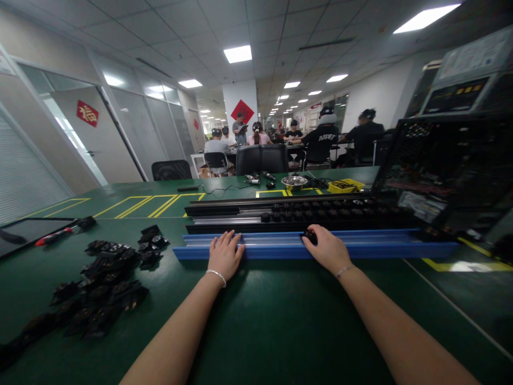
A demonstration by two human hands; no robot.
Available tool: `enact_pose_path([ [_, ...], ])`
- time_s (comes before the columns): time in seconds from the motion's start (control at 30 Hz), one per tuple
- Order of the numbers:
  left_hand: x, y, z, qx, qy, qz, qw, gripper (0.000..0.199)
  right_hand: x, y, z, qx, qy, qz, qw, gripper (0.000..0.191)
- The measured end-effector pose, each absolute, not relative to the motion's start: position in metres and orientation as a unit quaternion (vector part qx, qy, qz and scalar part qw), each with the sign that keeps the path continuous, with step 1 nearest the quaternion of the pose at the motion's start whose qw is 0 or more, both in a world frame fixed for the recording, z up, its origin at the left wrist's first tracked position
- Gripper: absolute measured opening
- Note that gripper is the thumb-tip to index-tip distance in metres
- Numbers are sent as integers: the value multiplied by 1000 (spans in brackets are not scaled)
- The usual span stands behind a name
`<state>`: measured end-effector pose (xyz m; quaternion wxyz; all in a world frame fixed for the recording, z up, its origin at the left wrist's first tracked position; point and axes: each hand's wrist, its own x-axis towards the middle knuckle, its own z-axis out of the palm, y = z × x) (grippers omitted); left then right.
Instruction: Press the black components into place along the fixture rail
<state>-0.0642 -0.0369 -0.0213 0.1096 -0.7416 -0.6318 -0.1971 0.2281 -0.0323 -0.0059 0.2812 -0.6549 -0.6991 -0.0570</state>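
Note:
A long blue channel rail (276, 251) lies crosswise on the green table (272, 326). My left hand (225, 254) rests on the rail's left part, fingers spread, holding nothing. Farther right, my right hand (326, 248) has its thumb and fingers closed on a small black part (309, 236) at the rail's channel. Behind the blue rail lie black rails (224, 227) with rows of black round parts (296, 215) in them. More dark parts sit at the blue rail's right end. To the left is a loose heap of black parts (106, 272).
A red screwdriver (52, 237) lies by a dark flat panel (24, 235) at the left. Farther back stand a metal bowl (294, 183) and a yellow tray (345, 185). An open equipment case (433, 160) rises at the right. Several people sit beyond the table.

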Motion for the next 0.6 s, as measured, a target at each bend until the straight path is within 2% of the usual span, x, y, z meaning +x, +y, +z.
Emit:
enact_pose_path([
  [0.6,-64,-37,-20,-740,-634,-197,106,44,214,-38,-2,-602,-749,-22,276,34],
])
